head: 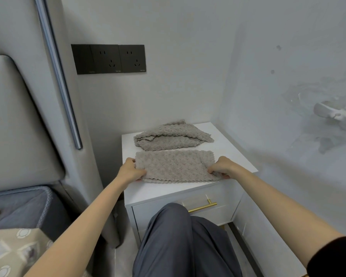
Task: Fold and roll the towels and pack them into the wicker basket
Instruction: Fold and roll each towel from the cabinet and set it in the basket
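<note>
Two grips: left hand (131, 170), right hand (221, 167) pinch folded towel (174, 165) ends; socket panel (108, 58) print illegible.

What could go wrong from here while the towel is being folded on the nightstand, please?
The folded towel, pinched at its ends by the left hand and right hand, lies near the front edge of the nightstand and might slip off. The crumpled towel behind could get caught in the roll.

Bedroom; padded headboard (12, 116); white nightstand (168, 192)

Left hand (131, 169), right hand (221, 166): pinch grips
</note>
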